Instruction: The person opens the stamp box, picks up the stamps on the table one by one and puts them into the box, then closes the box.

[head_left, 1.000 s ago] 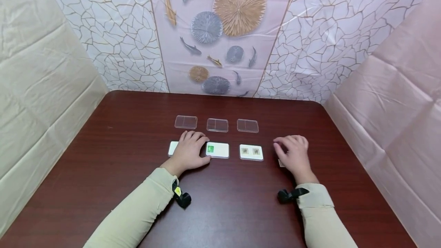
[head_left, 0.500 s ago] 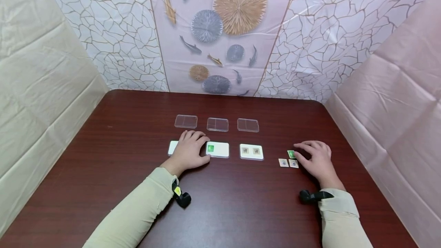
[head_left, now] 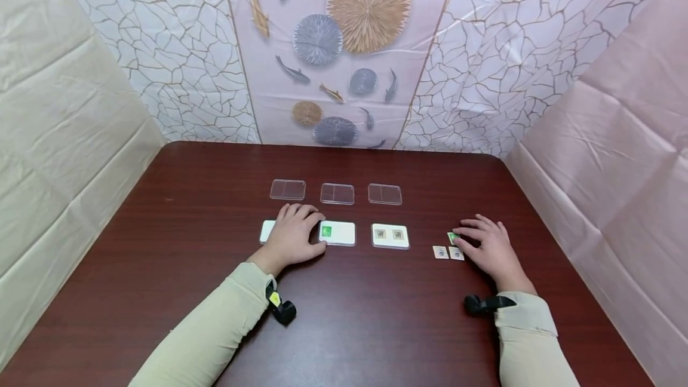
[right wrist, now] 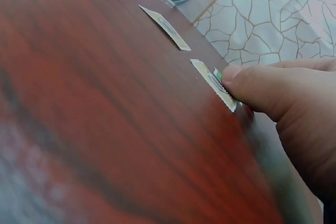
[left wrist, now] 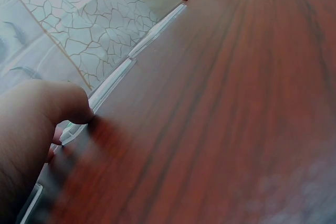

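My left hand [head_left: 292, 235] holds the left end of a flat case with a white insert [head_left: 343, 233], index finger at its far edge and thumb at its near edge. A green stamp sits on that insert. Beneath the same hand, another white-filled case [head_left: 266, 230] is mostly covered. To the right, my right hand [head_left: 489, 249] pinches at a small green stamp [head_left: 451, 237] with thumb and index finger, the other fingers spread. Two pale stamps [head_left: 441, 252] lie just in front of it; the right wrist view shows the nearer pale stamp [right wrist: 212, 84] beside the thumb.
A third white-filled case [head_left: 390, 244] with two brownish stamps lies between the hands. Farther back, three transparent covers [head_left: 337, 194] form a row. All lie on a dark red-brown wooden table [head_left: 365, 327], with patterned cloth hanging behind and at both sides.
My right hand has moved right from over the stamps, uncovering them, and its thumb and index finger have then closed in on the green stamp. The left hand stays in place.
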### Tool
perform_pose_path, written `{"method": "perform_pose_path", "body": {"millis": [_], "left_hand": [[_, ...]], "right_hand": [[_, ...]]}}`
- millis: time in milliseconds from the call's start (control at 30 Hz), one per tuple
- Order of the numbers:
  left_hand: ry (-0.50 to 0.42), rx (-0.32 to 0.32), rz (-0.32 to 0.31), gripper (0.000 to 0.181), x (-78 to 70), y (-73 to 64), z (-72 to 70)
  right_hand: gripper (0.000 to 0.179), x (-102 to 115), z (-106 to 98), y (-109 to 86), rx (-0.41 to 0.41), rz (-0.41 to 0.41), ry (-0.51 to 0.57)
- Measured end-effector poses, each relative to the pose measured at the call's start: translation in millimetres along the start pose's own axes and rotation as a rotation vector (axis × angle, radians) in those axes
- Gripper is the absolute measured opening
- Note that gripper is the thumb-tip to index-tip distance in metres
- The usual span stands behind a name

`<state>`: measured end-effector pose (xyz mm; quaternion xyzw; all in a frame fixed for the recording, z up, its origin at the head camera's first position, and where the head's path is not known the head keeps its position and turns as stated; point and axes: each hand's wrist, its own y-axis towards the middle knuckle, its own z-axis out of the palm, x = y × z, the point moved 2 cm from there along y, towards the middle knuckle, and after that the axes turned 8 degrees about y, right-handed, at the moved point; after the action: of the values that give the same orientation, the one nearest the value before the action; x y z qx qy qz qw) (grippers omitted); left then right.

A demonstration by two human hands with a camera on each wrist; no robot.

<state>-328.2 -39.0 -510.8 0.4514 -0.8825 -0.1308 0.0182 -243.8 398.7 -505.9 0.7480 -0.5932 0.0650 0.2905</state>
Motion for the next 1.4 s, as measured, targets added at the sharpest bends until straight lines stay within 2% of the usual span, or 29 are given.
{"method": "perform_pose_path", "body": {"millis": [300, 433, 767, 1100, 1400], "left_hand": [[0.003, -0.017, 0.005, 0.058, 0.6, -1.7, 1.1], [0.006, -0.008, 0.004, 0.058, 0.1, -1.4, 1.3], [-0.009, -0.035, 0.015, 0.057, -2.4, -0.5, -2.1], [0.001, -0.017, 0.004, 0.058, -0.3, 1.6, 2.0], [0.011, -0.038, 0.012, 0.057, -0.1, 0.8, 2.1]], "right_hand": [[0.017, 1.5, 5.4, 2.0, -0.073, -0.003, -0.056], [0.015, 0.0, 6.5, 1.9, -0.066, 0.004, -0.061], [0.015, 2.2, 5.6, 1.8, -0.054, -0.007, -0.065], [0.038, 6.8, 7.5, 6.9, -0.040, 0.026, -0.048], [0.024, 8.7, 7.2, 5.8, -0.023, 0.037, -0.012]]}}
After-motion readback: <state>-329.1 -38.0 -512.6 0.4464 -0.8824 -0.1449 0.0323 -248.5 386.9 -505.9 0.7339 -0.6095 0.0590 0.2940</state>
